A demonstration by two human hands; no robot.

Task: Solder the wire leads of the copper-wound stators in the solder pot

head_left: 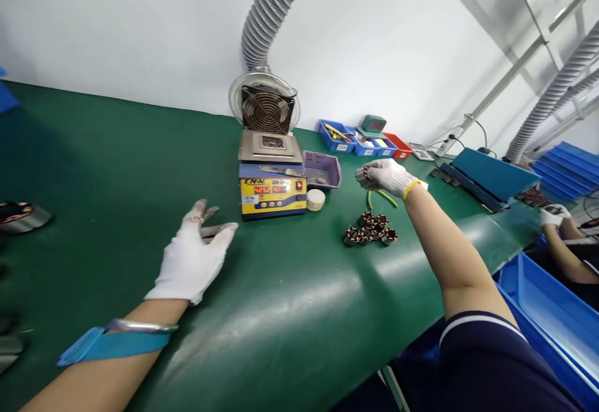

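My left hand [191, 256], in a white glove, hovers over the green bench top [116, 168] with its fingers spread and nothing in it, left of the yellow and blue solder pot [272, 188]. My right hand [386, 176], also gloved, is closed around a small dark part near the purple tray [322, 168]; what the part is I cannot make out. A cluster of several copper-wound motor cores [369, 228] lies on the bench just below and left of my right forearm.
A fan with a grey duct hose [267, 107] stands behind the solder pot. A white round tub [316, 200] and green-handled tweezers [384, 196] lie nearby. Blue and red bins [360, 140] line the back. Another person's gloved hand [552, 215] works at far right.
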